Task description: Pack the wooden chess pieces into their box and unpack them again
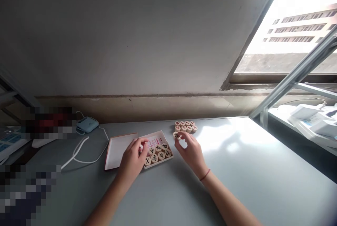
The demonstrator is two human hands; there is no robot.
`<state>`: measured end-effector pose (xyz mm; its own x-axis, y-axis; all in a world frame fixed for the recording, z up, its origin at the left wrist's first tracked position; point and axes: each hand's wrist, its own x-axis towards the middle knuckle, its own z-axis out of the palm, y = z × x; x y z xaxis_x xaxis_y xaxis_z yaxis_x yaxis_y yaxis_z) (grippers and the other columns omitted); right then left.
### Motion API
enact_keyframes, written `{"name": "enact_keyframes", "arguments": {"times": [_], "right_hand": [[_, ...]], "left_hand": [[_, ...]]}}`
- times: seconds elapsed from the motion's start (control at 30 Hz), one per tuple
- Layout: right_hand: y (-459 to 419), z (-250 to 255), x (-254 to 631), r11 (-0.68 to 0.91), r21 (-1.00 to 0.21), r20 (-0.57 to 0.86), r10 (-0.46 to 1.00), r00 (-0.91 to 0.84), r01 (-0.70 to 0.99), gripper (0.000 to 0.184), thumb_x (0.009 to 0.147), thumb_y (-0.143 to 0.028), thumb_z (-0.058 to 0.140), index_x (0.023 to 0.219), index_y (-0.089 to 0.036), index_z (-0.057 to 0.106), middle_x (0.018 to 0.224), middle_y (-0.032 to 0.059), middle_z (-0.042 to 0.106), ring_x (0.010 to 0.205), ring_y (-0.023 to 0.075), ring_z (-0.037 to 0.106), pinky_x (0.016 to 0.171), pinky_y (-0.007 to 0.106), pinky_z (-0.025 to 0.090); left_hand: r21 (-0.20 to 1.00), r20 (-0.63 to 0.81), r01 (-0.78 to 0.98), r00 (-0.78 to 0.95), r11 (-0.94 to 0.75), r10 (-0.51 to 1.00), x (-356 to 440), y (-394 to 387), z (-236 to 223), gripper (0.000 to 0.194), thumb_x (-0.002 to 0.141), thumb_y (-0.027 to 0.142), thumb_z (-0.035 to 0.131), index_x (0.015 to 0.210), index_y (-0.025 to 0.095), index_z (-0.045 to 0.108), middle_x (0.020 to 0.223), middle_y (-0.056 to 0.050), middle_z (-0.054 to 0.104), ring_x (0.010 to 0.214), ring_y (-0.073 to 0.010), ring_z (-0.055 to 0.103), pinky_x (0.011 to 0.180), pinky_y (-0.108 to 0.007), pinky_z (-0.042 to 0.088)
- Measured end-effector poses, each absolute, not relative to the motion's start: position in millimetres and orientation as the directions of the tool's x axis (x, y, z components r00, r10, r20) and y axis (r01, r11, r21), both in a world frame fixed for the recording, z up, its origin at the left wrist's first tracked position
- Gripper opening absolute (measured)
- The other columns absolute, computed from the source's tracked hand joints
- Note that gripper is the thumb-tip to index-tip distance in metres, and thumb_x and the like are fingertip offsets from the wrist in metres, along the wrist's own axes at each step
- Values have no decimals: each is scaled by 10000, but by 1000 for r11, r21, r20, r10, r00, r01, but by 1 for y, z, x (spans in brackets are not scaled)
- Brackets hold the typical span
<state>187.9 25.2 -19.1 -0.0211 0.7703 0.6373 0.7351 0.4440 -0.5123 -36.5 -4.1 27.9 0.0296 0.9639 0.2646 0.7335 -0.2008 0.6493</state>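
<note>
Several discs sit in the box; right hand pinches another disc, left hand unclear in grip.

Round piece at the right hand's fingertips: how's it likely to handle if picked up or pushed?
The round piece looks like pale wood, so probably stiff and fairly light. It's a thick disc with a flat lettered top, so pushed low it would likely slide rather than tip. Set on its curved edge, it might roll.
</note>
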Motion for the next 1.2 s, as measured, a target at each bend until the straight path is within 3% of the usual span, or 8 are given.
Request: {"name": "enact_keyframes", "arguments": {"times": [0.07, 0.17, 0.3, 0.5, 0.73, 0.97, 1.2], "right_hand": [[35, -28, 199, 359, -490, 596, 803, 4, 794, 152, 850, -212, 483, 975, -200, 569, 915, 72, 679, 815, 210, 615, 685, 319, 499], [42, -38, 207, 288, -430, 536, 844, -15, 855, 169, 840, -204, 468, 967, -196, 579, 909, 72, 683, 844, 230, 595, 718, 333, 476], [45, -43, 205, 251, -373, 501, 865, -34, 893, 157, 814, -223, 499, 945, -197, 581, 867, 66, 682, 850, 245, 584, 727, 339, 450], [48, -46, 203, 233, -377, 496, 868, -17, 897, 174, 845, -225, 466, 971, -195, 582, 873, 71, 678, 846, 240, 591, 713, 337, 454], [33, -31, 192, 367, -374, 651, 758, -40, 852, 254, 879, -255, 471, 1117, -195, 537, 1055, 105, 629, 969, 250, 555, 836, 400, 470], [16, -24, 172, 486, -427, 615, 775, -149, 762, 245, 880, -213, 483, 1123, -205, 515, 1062, 101, 623, 988, 250, 564, 827, 405, 490], [9, -12, 167, 631, -388, 681, 688, -252, 672, 263, 839, -185, 545, 1099, -217, 529, 1048, 91, 652, 981, 238, 591, 821, 397, 494]], "left_hand": [[512, 250, 849, -2, -131, 968, -45, 1, 24, 260, 878, 323, 417, 1017, 222, 612, 933, -48, 643, 807, -189, 632, 721, -299, 495], [368, 84, 930, -46, 12, 995, -51, 6, 17, 298, 886, 320, 436, 1120, 228, 597, 972, -62, 648, 814, -207, 649, 690, -297, 483], [331, -3, 943, -23, 23, 1000, -50, 9, 11, 292, 906, 256, 409, 1124, 238, 603, 1036, -59, 668, 850, -199, 657, 707, -278, 469], [359, 23, 933, -2, -6, 1000, -49, 15, 4, 289, 907, 224, 399, 1080, 228, 631, 1014, -47, 670, 846, -193, 650, 720, -279, 470], [199, 236, 958, 159, -208, 959, -46, 7, 6, 291, 934, 330, 418, 992, 239, 688, 988, -71, 626, 906, -230, 551, 762, -332, 432], [236, 193, 933, 228, -271, 954, -32, -2, 1, 260, 927, 352, 455, 910, 240, 690, 1043, -66, 670, 1004, -255, 501, 794, -379, 386], [458, 299, 847, 138, -269, 944, -25, -3, 13, 150, 878, 305, 526, 866, 230, 656, 906, -35, 702, 937, -223, 572, 826, -348, 409]]}}
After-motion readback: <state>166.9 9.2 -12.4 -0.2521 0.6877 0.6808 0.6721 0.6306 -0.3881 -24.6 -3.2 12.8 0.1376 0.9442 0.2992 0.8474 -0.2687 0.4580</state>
